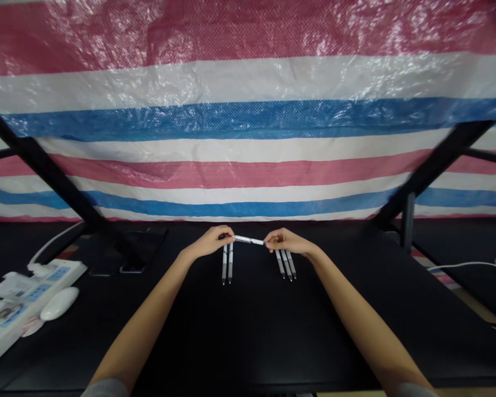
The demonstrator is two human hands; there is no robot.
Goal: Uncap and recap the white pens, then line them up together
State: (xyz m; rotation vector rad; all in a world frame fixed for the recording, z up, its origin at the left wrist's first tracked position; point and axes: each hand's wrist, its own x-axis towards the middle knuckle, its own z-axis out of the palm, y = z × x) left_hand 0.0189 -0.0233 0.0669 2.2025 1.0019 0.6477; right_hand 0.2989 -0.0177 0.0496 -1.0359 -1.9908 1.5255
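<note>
A white and grey pen (249, 240) is stretched almost level between my two hands over the black table. My left hand (213, 241) pinches its left end between thumb and fingers. At the other end, my right hand (286, 241) grips the pen with its fingertips. Two similar pens (227, 264) lie side by side below my left hand, tips toward me, their far ends close to the fingers. Below my right hand lie three more pens (286, 264), slightly slanted, their far ends partly hidden by the hand.
A white power strip (28, 300) with plugs and a white computer mouse (60, 303) sit at the left of the black table (248, 336). Black slanted frame legs (434, 165) stand on both sides. Behind hangs a striped plastic sheet (248, 121). White cables (458, 266) run at the right.
</note>
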